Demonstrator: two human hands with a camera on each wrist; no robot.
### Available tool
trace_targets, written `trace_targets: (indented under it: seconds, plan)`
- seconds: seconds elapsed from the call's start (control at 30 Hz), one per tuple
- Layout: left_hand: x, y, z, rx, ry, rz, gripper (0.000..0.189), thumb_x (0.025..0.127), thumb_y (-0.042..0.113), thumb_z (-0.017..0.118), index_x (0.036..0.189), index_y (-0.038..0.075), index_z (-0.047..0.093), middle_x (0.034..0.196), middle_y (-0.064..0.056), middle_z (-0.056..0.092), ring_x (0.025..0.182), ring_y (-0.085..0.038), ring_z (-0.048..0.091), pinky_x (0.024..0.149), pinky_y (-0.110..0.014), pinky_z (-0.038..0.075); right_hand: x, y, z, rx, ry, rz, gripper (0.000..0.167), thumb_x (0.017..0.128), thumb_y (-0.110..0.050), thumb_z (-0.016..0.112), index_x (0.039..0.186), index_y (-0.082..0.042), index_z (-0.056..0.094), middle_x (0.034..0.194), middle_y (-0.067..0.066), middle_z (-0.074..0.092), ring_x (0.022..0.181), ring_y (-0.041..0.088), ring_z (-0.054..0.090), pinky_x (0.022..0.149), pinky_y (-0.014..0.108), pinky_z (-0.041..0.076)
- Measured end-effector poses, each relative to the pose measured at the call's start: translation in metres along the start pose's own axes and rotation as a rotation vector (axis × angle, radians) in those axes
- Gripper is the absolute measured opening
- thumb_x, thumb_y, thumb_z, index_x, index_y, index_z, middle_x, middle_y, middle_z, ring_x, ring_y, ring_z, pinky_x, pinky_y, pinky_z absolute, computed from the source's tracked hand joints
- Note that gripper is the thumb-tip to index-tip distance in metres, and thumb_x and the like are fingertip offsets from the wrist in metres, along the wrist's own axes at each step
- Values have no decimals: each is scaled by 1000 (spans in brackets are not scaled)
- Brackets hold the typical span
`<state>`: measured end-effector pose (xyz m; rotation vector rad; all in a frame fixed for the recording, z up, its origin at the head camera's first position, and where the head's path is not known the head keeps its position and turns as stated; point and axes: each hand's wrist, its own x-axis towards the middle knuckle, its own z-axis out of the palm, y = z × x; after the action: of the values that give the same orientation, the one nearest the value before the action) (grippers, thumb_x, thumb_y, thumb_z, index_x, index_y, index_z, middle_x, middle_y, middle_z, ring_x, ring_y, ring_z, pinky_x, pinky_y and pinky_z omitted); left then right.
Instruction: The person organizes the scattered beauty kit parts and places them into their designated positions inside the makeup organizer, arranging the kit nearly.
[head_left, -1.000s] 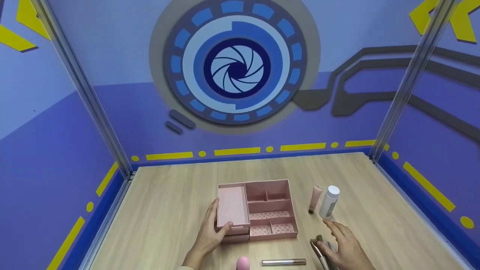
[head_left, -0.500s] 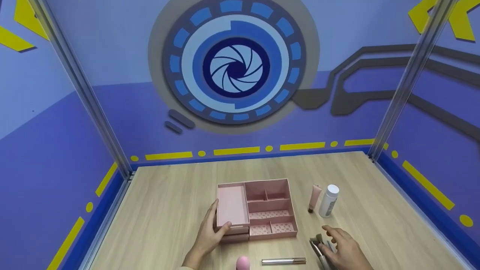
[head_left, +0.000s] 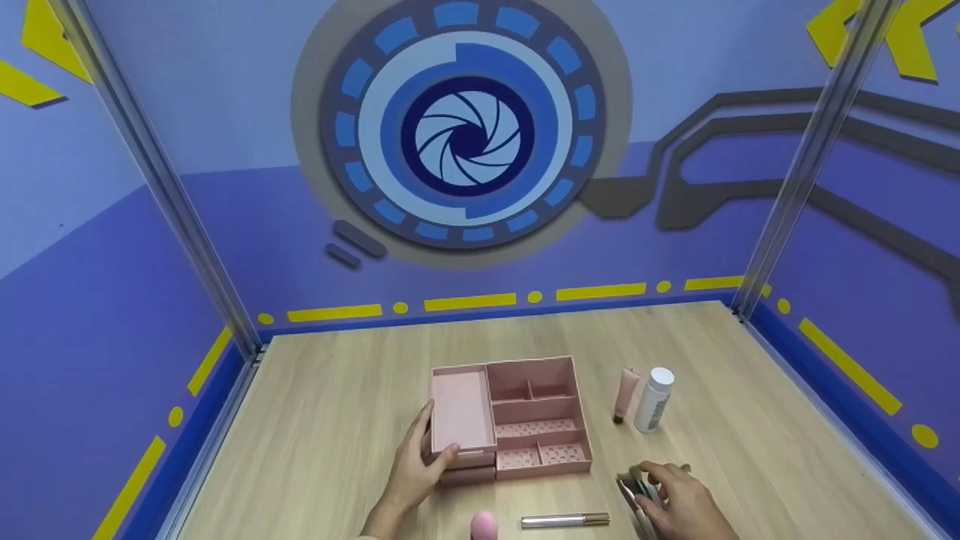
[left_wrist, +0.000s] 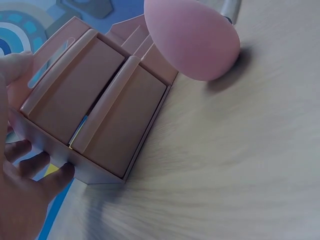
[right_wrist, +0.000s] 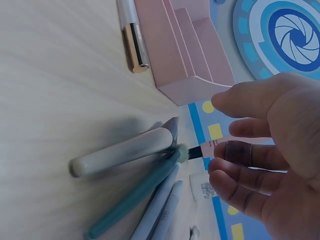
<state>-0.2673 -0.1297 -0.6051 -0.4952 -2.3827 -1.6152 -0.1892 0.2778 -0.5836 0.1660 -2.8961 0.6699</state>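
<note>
A pink cosmetics organizer [head_left: 459, 409] with open compartments and two front drawers [left_wrist: 120, 107] stands on the table. My left hand [head_left: 412, 469] grips its left side, thumb at the front top corner and fingers along the side wall. At the right, my right hand [head_left: 682, 502] hovers over several makeup brushes, its fingers loosely bent and holding nothing. The right wrist view shows a thick white-handled brush [right_wrist: 122, 152], a green-handled brush [right_wrist: 134, 195] and slim pale ones lying together, apart from the fingers. A pink egg-shaped makeup sponge [left_wrist: 195, 40] sits in front of the organizer.
A silver tube with a gold cap [head_left: 566, 520] lies in front of the organizer. To its right stand a small pink squeeze tube [head_left: 625, 394] and a white bottle [head_left: 655, 401]. Blue and purple panels [head_left: 450, 277] enclose the table's back and sides.
My right hand has shifted slightly, and its fingers have bent down over the brushes. The left hand keeps its place on the organizer. The head view has moved a little.
</note>
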Motion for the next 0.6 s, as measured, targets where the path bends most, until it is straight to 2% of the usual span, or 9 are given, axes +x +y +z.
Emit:
trace_targets:
  seconds: [0.13, 0.33, 0.6]
  plan:
    - [2, -1, 0, -24, -9, -5, 82, 91, 33, 68, 155, 7, 23, 159, -18, 26, 145, -39, 26, 118, -50, 28, 1, 0, 1, 10, -67, 61, 39, 76, -20, 82, 113, -14, 69, 89, -4, 62, 66, 2, 47, 51, 16, 42]
    - [0, -2, 0, -14, -18, 3, 83, 91, 34, 68, 154, 5, 23, 158, -21, 26, 142, -44, 29, 117, -52, 30, 5, 0, 5, 53, -149, 147, 42, 76, -15, 81, 116, -13, 67, 93, 0, 62, 76, 8, 59, 61, 23, 56]
    - [1, -4, -2, -6, -12, 3, 83, 90, 35, 69, 154, 7, 24, 158, -20, 27, 142, -42, 31, 116, -47, 32, 9, 0, 13, 41, -173, 178, 43, 75, -18, 81, 116, -13, 67, 93, 1, 62, 81, 13, 58, 70, 36, 59]
